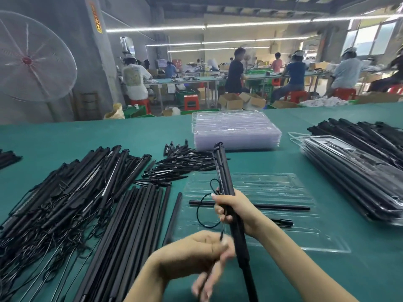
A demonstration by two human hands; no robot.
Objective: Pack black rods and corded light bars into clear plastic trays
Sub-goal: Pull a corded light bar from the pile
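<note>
In the lower middle of the frame, the right hand [235,211] grips a corded light bar [226,192] and holds it almost upright above the green surface [283,271]. The left hand [196,256], a little blurred, pinches the bar's thin cord [201,211]. Behind them lies an open clear tray [272,188] with one black rod [272,207] inside. A stack of empty trays [235,131] stands at the upper middle, loose rods [130,225] at the lower left, filled trays [353,182] on the right.

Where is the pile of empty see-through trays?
The stack of empty clear trays sits at the far middle of the green table in the head view, behind the open tray being packed.
</note>
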